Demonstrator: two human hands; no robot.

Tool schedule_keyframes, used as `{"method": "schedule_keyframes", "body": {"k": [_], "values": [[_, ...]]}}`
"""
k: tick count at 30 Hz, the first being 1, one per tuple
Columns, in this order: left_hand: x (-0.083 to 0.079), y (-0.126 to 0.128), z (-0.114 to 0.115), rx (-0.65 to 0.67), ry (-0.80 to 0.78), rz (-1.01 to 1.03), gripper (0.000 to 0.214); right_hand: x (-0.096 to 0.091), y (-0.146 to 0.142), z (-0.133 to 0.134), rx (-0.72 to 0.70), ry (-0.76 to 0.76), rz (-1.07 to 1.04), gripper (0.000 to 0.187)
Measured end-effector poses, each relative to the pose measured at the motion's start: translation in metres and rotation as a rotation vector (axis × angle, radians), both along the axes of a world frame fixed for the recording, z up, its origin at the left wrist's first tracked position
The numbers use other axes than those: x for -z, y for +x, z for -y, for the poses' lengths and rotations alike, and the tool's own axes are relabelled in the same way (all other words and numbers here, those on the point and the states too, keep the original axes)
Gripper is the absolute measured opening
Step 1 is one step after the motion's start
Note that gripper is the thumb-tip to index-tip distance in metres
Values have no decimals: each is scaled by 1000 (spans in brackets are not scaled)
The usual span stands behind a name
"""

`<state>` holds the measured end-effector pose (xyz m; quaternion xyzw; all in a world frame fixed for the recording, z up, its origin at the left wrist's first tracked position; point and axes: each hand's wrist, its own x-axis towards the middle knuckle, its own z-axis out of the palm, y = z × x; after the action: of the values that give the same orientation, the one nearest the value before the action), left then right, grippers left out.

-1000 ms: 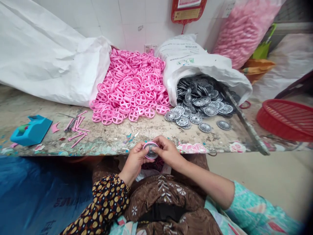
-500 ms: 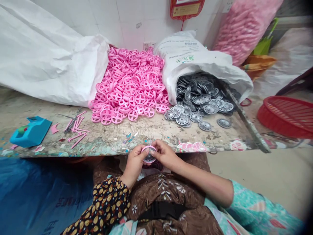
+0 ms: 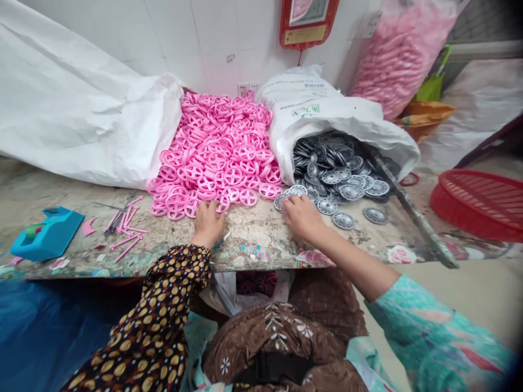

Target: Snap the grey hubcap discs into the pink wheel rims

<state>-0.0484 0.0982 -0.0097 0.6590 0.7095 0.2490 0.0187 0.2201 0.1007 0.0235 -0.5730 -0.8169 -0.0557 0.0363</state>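
Plenty remains: left hand (image 3: pixel 208 223) at pink wheels (image 3: pixel 216 161), right hand (image 3: pixel 303 218) at grey discs (image 3: pixel 351 191); I can't tell either grip.

Head-worn view, close above bench (image 3: pixel 253 231), facing forward and down toward white wall (image 3: pixel 216 41).

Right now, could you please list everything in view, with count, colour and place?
Wheels: many, pink, table centre
Discs: many, grey, right sack's mouth
Spilling sacks: two, white, flanking wheels
Holder: one, blue, table's left end
Rods: several, pink and grey, beside holder
Bar: one, grey, right of discs
Basket: one, red, far right
Clear bag: one, pink contents, back right
Pouch: one, orange, back right
Wall hanging: one, red, back wall
Sheet: one, blue, lower left
Table: one, stained brown, middle
Left hand: one, dark sleeve, at wheels
Right hand: one, turquoise sleeve, at discs
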Motion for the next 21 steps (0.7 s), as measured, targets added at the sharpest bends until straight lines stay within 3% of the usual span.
{"method": "schedule_keyframes", "body": {"k": [4, 7, 10, 12, 14, 18, 21], "values": [[7, 10, -24, -21, 42, -20, 57, 1, -4, -15, 80, 6, 58, 39], [8, 8, -32, 16, -9, -9, 50, 7, -12, -11, -22, -10, 113, 30], [5, 2, -27, 50, -6, 165, 39, 12, -16, -6, -158, -17, 139, 26], [2, 0, -16, 48, 32, 404, 33, 12, -16, -3, -217, -11, 148, 27], [-2, 3, 1, 13, 7, 776, 28, 11, -15, 1, -250, 0, 154, 28], [-11, 19, 39, -100, -249, 1546, 15, 5, -18, 12, -355, -30, 118, 24], [-16, 28, 60, -122, -287, 1787, 8, 2, -27, 17, -359, -111, 45, 25]]}}
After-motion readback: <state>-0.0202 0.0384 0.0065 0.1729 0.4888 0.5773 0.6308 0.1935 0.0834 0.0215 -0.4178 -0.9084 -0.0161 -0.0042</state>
